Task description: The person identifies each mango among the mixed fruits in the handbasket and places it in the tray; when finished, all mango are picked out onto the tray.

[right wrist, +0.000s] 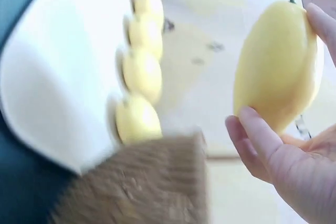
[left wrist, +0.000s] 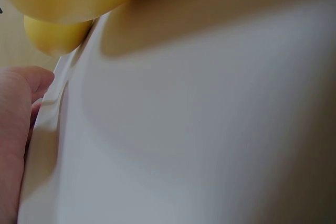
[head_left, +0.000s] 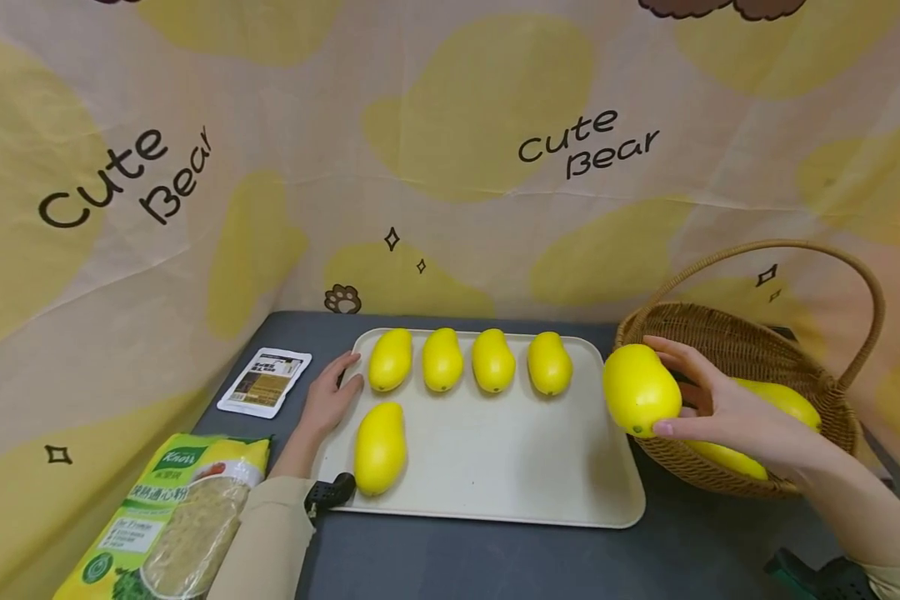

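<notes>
My right hand (head_left: 742,417) holds a yellow mango (head_left: 641,390) between thumb and fingers, raised at the near left side of a wicker basket (head_left: 675,462). The right wrist view shows the mango (right wrist: 278,66) pinched by its ends. More mangoes (head_left: 783,402) lie in the basket, partly hidden by my hand and forearm. My left hand (head_left: 332,398) rests against the left rim of a cream tray (head_left: 495,467), its fingers touching the edge. On this tray, several mangoes (head_left: 442,360) stand in a row along the back, and one mango (head_left: 380,448) lies at the front left.
A white and brown pouch (head_left: 264,383) lies left of the tray on the dark table (head_left: 435,558). Nearer me is a green and yellow Knorr pasta bag (head_left: 180,517), beside my left forearm. The basket's tall handle (head_left: 787,244) arches over it. Printed cloth (head_left: 450,167) walls the back and sides.
</notes>
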### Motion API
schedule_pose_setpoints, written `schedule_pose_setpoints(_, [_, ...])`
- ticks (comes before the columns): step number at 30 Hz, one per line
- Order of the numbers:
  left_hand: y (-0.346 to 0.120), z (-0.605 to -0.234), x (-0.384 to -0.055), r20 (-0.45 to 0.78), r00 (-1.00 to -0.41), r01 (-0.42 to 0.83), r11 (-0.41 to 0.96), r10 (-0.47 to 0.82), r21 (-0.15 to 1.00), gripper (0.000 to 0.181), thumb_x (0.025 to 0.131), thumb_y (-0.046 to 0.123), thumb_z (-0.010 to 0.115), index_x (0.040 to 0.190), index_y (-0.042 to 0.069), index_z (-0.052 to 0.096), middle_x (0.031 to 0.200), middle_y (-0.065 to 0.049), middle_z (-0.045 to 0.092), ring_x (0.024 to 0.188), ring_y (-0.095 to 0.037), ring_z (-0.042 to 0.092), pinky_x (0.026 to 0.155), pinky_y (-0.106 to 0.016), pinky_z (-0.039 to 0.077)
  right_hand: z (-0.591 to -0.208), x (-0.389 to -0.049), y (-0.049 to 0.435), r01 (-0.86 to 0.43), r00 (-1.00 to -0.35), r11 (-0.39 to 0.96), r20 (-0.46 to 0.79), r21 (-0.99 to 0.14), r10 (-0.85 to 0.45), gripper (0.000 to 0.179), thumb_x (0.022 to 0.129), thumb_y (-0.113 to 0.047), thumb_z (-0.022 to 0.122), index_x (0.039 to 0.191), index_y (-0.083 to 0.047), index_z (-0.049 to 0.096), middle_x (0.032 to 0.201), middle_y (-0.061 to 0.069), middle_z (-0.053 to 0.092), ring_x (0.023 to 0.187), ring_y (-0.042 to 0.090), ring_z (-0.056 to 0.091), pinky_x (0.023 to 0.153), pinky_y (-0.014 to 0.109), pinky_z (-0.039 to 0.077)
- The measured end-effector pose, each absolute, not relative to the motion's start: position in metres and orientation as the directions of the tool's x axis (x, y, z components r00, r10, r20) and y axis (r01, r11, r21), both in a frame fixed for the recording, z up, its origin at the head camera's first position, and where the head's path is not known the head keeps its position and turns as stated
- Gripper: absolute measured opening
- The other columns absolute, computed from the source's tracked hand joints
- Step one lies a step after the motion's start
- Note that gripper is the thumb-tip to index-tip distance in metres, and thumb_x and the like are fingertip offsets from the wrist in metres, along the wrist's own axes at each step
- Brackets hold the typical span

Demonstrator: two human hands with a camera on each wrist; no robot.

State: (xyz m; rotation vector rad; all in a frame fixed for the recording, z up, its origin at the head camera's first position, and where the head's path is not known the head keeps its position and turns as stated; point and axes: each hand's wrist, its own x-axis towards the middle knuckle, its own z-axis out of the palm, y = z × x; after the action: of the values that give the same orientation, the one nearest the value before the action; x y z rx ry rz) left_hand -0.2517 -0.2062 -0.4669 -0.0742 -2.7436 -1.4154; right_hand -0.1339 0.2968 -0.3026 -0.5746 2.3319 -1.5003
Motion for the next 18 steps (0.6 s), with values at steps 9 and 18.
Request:
schedule_pose_setpoints(9, [-0.206,-0.466,-0.253,0.072,-0.997,0.073,0.584,0.025,0.808,0.048,0.102,0.022,0.049,0.148,0.008,0.042,0.157,-0.012,0.029,0.145,-0.032,0.023,0.116,-0.051,0.020,-0.339,-0.134,0.243,-0.025,-0.886,0.240,-0.090,-0.971,-0.455,0.098,0.088,-0.012,0.072,0.157,-0.013,0.003,0.158,0.019,0.003,0.128,0.038,0.043,0.090,0.028,0.052])
schedule_pose_setpoints(18, [-0.205,-0.466,-0.250,0.117,-0.993,0.099,0.568,0.005,0.817,0.048,0.101,0.023,0.051,0.145,0.007,0.045,0.155,-0.014,0.033,0.142,-0.035,0.027,0.113,-0.054,0.025,-0.381,-0.142,0.198,-0.049,-0.899,0.304,-0.091,-0.951,-0.428,0.105,0.078,-0.024,0.082,0.155,-0.015,0.012,0.155,0.014,0.017,0.136,0.038,0.032,0.103,0.045,0.043])
